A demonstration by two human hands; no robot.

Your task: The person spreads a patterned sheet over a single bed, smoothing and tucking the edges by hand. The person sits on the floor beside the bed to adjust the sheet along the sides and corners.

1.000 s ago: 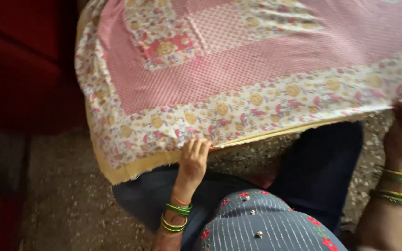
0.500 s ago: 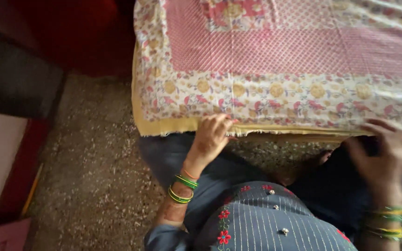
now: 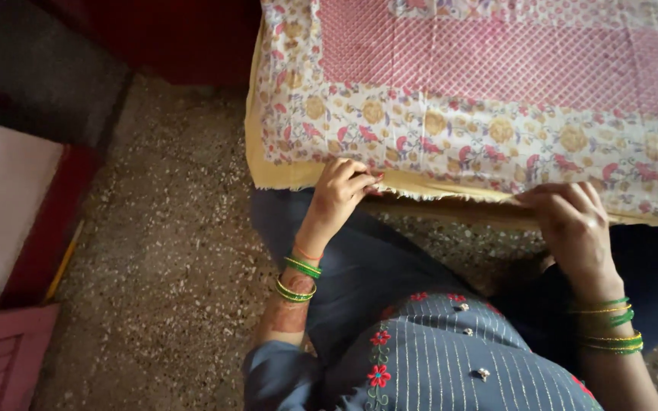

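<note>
Item: pink-and-cream floral printed cotton cloth with a yellow border (image 3: 481,129), spread flat and filling the upper right of the view; its near yellow hem runs across just above the person's lap.
Left hand: left hand (image 3: 342,189), fingers curled, pinching the hem near the cloth's near-left corner, apparently to keep the edge taut and straight.
Right hand: right hand (image 3: 573,224), closed over the same hem further along, thumb and fingers pressing the edge; a slight lift and frayed line show between the two hands.
Wrists: green and gold bangles (image 3: 298,278) on the left wrist, a like set on the right.
Clothing: grey-blue striped tunic with red embroidered flowers (image 3: 436,358) over dark blue trousers, directly below the hem.
Surface: speckled stone floor (image 3: 169,251), under the cloth and to its left.
Surroundings: dark red furniture (image 3: 184,34) beyond the cloth's left edge; a white panel with red trim (image 3: 1,221) at far left, well apart.
Obstructions: nothing lies on the cloth or between the hands.
</note>
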